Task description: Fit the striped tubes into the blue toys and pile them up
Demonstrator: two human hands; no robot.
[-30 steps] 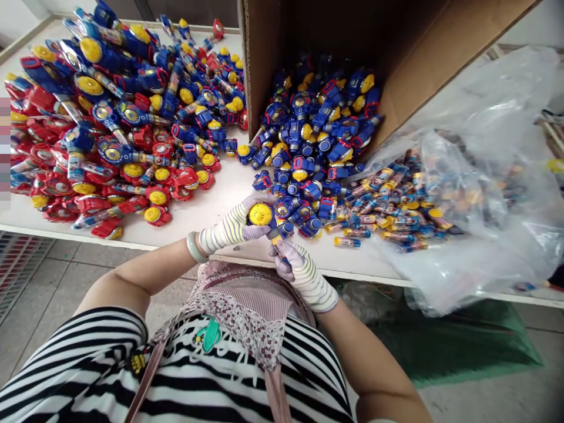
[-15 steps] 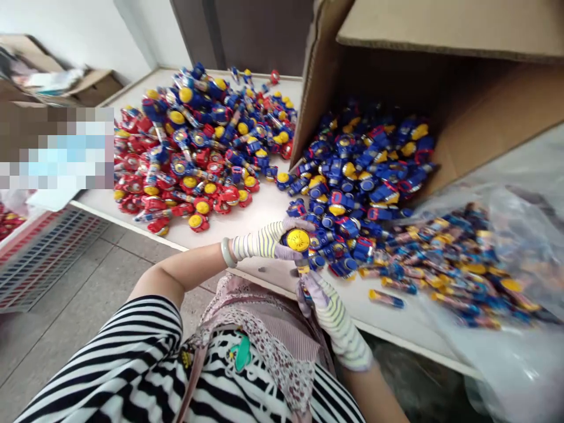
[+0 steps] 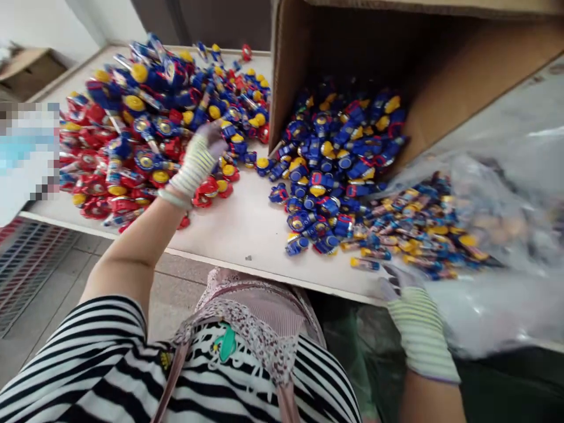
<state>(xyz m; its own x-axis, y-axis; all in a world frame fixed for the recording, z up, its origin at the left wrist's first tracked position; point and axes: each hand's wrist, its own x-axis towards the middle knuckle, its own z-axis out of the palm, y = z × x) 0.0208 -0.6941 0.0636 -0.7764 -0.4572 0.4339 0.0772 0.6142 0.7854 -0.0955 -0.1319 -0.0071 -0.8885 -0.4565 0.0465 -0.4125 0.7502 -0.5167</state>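
My left hand (image 3: 203,154), in a striped glove, is over the right side of a heap of red and blue toy watches (image 3: 145,126) with yellow round caps. Its fingers are smeared and partly turned away, so whether they hold anything does not show. My right hand (image 3: 416,314), gloved too, is at the table's front edge with its fingers apart. Just beyond its fingertips lies a small tube with a yellow end (image 3: 365,264), in front of a spread of similar candy-like tubes (image 3: 414,226). Between my hands are blue toy watches (image 3: 328,176) spilling from a carton.
The cardboard carton (image 3: 282,70) lies on its side on the white table (image 3: 233,235). A clear plastic bag (image 3: 506,205) surrounds the tubes at the right. At the far left are a wire-like basket (image 3: 35,276) and a blurred-out person (image 3: 26,153).
My hands have parted from the blue watch and tube they held together. The left has swung to the heap at the left; the right has moved right, beside the tubes.
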